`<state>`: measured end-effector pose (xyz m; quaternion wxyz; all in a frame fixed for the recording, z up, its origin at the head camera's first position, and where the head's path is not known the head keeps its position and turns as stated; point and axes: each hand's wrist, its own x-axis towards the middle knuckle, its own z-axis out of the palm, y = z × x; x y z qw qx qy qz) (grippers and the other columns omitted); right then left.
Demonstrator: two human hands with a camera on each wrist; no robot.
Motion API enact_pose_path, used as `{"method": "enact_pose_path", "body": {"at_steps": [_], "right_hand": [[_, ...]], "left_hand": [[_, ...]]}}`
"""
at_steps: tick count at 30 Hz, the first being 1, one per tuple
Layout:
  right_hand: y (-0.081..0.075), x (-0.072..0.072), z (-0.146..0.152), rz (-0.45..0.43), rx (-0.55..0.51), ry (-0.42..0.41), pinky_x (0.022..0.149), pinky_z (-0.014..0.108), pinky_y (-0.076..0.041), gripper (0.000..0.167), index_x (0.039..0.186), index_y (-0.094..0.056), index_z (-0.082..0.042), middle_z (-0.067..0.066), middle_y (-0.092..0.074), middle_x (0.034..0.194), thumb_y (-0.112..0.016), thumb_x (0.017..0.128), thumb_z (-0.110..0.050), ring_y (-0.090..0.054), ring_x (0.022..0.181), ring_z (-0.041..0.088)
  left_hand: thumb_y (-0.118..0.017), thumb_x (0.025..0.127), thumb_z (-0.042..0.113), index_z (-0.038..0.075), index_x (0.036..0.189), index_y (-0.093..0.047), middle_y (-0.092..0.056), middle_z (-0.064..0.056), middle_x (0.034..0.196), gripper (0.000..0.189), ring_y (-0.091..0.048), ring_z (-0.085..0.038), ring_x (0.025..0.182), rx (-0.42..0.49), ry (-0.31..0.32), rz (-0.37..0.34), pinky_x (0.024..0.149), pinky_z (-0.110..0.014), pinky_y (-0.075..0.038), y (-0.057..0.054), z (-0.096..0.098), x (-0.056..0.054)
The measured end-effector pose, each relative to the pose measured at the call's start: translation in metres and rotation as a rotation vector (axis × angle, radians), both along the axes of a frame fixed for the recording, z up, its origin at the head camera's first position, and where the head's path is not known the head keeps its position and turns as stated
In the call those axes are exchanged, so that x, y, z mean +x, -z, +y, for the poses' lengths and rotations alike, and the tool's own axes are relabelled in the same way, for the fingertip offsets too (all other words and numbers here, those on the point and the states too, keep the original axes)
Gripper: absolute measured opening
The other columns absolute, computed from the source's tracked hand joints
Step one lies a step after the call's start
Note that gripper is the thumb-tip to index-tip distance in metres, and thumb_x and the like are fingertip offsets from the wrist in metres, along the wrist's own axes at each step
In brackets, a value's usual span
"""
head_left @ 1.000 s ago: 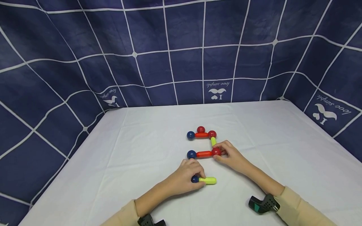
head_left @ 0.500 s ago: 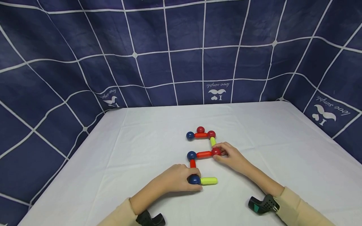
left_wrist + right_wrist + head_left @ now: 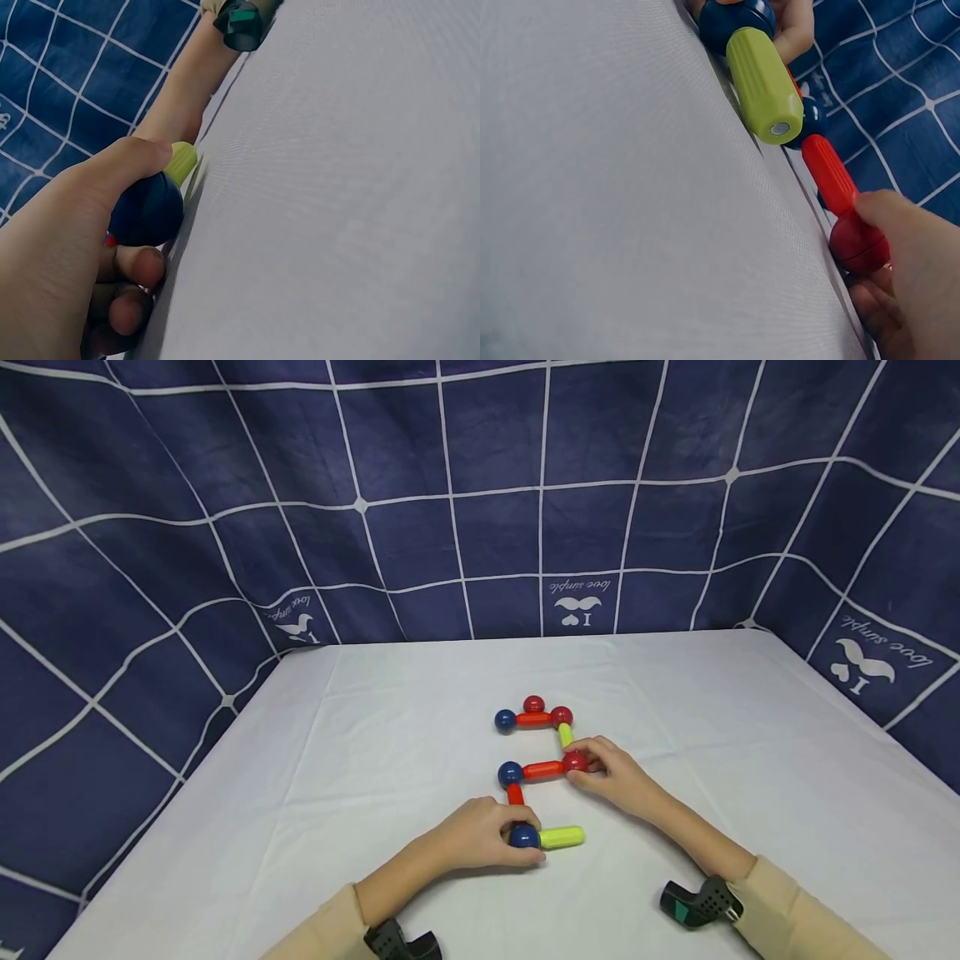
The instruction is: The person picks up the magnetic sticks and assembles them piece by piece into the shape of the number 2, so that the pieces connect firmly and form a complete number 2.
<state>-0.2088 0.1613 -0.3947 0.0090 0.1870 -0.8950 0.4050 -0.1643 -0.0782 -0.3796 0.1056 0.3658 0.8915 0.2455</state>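
My left hand grips a blue ball, thumb and fingers around it. From that ball a yellow-green rod points right, its free end showing a round metal tip in the right wrist view. A red rod links it to another blue ball farther back. My right hand pinches a red ball at the right end of a second red rod. Behind it, a yellow-green rod leads to a far red ball, making a zigzag chain.
A farther red rod runs left to a blue ball, and one more red ball sits against its back side. White cloth covers the table; a blue checked curtain stands behind and at both sides.
The left fingers have drawn back, uncovering the red rod between two blue balls. Lately the held blue ball and its yellow-green rod shifted slightly right. The right hand stays on its red ball.
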Motion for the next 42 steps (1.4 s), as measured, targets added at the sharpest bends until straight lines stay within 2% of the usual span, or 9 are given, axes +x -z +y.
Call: {"method": "enact_pose_path", "body": {"at_steps": [3,6,10,13,19,27,34,39,42], "right_hand": [[-0.002,-0.001,-0.001,0.025,-0.018,0.010,0.071,0.019,-0.046,0.035,0.116,-0.056,-0.010,0.005,-0.055,0.098,-0.063,0.085,-0.025,-0.051,0.083,0.013],[-0.004,-0.008,-0.001,0.067,-0.040,0.060,0.068,0.018,-0.045,0.033,0.115,-0.057,-0.008,0.005,-0.054,0.093,-0.061,0.086,-0.023,-0.050,0.080,0.014],[-0.006,-0.026,-0.001,0.119,-0.039,0.156,0.073,0.022,-0.045,0.031,0.113,-0.057,-0.006,0.008,-0.053,0.092,-0.060,0.087,-0.023,-0.050,0.082,0.017],[-0.009,-0.041,-0.001,0.123,-0.039,0.199,0.079,0.030,-0.046,0.031,0.113,-0.057,-0.005,0.010,-0.053,0.095,-0.059,0.088,-0.024,-0.052,0.086,0.020],[-0.018,-0.069,-0.009,0.098,-0.046,0.156,0.088,0.043,-0.046,0.036,0.115,-0.055,-0.001,0.016,-0.052,0.103,-0.057,0.088,-0.024,-0.052,0.096,0.028],[-0.021,-0.097,-0.031,-0.010,0.036,0.087,0.091,0.043,-0.045,0.045,0.123,-0.051,-0.002,0.019,-0.052,0.116,-0.055,0.089,-0.032,-0.053,0.105,0.031],[-0.019,-0.105,-0.041,-0.102,0.054,0.015,0.095,0.043,-0.042,0.045,0.125,-0.050,-0.005,0.016,-0.053,0.120,-0.054,0.089,-0.033,-0.050,0.108,0.030],[-0.015,-0.107,-0.045,-0.126,0.029,0.024,0.098,0.043,-0.039,0.043,0.122,-0.052,-0.007,0.015,-0.055,0.119,-0.055,0.088,-0.033,-0.049,0.107,0.028],[-0.012,-0.107,-0.047,-0.110,-0.014,0.047,0.097,0.042,-0.039,0.041,0.121,-0.054,-0.008,0.014,-0.056,0.117,-0.056,0.088,-0.033,-0.049,0.106,0.027]], "left_hand": [[-0.065,0.077,0.047,0.025,0.096,-0.064,-0.043,0.014,0.053,0.029,-0.039,0.002,0.049,0.012,-0.006,-0.023,0.047,-0.015,-0.028,0.001,0.000,-0.001],[-0.066,0.077,0.047,0.025,0.095,-0.064,-0.042,0.014,0.052,0.029,-0.039,0.002,0.048,0.021,-0.011,-0.042,0.046,-0.014,-0.028,0.002,-0.001,0.000],[-0.066,0.076,0.045,0.025,0.094,-0.063,-0.041,0.014,0.051,0.028,-0.038,0.002,0.047,0.034,-0.013,-0.057,0.047,-0.014,-0.027,0.002,-0.001,-0.001],[-0.066,0.076,0.044,0.025,0.095,-0.062,-0.041,0.014,0.050,0.027,-0.039,0.001,0.048,0.044,-0.006,-0.070,0.047,-0.014,-0.027,0.001,-0.002,-0.002],[-0.067,0.077,0.042,0.025,0.096,-0.062,-0.043,0.013,0.052,0.027,-0.041,0.001,0.049,0.064,0.001,-0.101,0.048,-0.014,-0.029,0.001,-0.003,-0.004],[-0.066,0.078,0.041,0.024,0.099,-0.063,-0.044,0.013,0.055,0.027,-0.042,0.002,0.052,0.068,0.020,-0.124,0.049,-0.014,-0.030,0.001,-0.004,-0.004],[-0.066,0.078,0.040,0.024,0.097,-0.063,-0.043,0.013,0.054,0.025,-0.041,0.002,0.050,0.068,0.031,-0.105,0.048,-0.013,-0.029,0.002,-0.003,-0.004],[-0.066,0.078,0.040,0.024,0.096,-0.063,-0.042,0.014,0.053,0.025,-0.040,0.003,0.050,0.073,0.036,-0.097,0.047,-0.013,-0.029,0.002,-0.003,-0.004],[-0.066,0.078,0.040,0.024,0.096,-0.063,-0.042,0.014,0.053,0.024,-0.040,0.003,0.049,0.074,0.034,-0.093,0.047,-0.013,-0.028,0.002,-0.004,-0.004]]}}
